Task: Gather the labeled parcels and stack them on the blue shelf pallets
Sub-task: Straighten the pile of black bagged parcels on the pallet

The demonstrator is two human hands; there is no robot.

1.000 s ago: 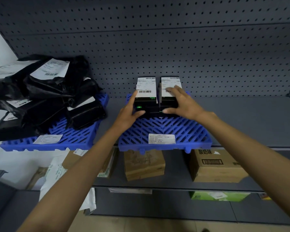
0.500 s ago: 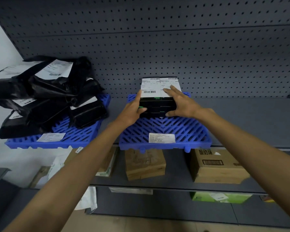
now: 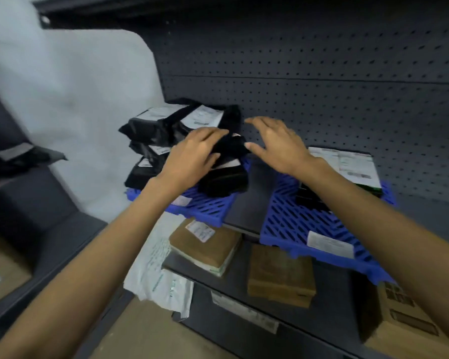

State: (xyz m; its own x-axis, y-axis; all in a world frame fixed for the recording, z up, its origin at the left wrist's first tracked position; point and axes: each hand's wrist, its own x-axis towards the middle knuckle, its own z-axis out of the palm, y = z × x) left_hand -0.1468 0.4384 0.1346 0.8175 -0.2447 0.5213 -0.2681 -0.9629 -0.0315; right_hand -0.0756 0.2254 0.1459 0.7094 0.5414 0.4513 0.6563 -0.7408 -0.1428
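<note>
The shelf (image 3: 252, 195) carries two blue pallets side by side at its front edge. The left pallet (image 3: 208, 207) is heaped with black bagged parcels (image 3: 153, 125). The right pallet (image 3: 288, 221) holds flat labeled boxes (image 3: 347, 164) at its back edge, and its front half is bare. Much of the stacking looks done, though the brown cartons (image 3: 280, 275) on the lower shelf (image 3: 332, 275) may still need gathering. The left grip (image 3: 192, 154) closes on a bag at the heap's front; the right grip (image 3: 280, 143) hovers just beside it, fingers spread.

Bagged parcels (image 3: 163, 125) on left pallet (image 3: 208, 206), boxes (image 3: 347, 164) on right pallet (image 3: 296, 221), cartons (image 3: 280, 275) below
</note>
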